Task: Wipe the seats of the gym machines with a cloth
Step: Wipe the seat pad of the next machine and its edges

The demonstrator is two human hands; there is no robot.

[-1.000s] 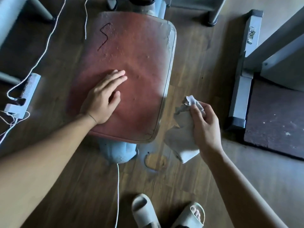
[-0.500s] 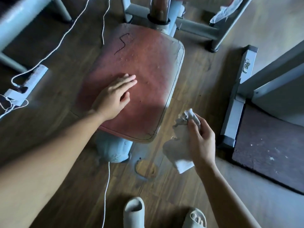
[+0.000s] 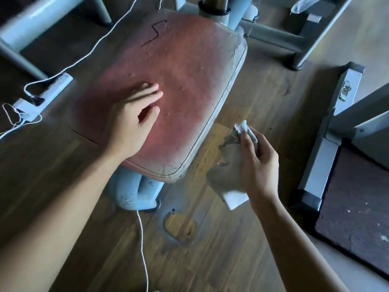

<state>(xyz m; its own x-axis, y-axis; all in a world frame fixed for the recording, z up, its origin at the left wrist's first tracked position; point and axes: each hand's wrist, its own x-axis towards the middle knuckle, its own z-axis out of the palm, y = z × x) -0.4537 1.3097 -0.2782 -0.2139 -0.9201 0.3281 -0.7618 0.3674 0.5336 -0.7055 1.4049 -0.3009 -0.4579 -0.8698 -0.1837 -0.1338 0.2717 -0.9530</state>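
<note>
On the worn red seat [image 3: 179, 85], our left hand [image 3: 130, 123] rests flat, fingers straight and relaxed. Just beside the seat's right edge, above the wooden floor [image 3: 210, 249], our right hand [image 3: 256, 165] grips a crumpled grey cloth [image 3: 227, 175].

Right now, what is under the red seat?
Under the red seat, a pale blue post stands on the wooden floor, and a white cord lies by its foot. How the post joins the seat is covered.
</note>
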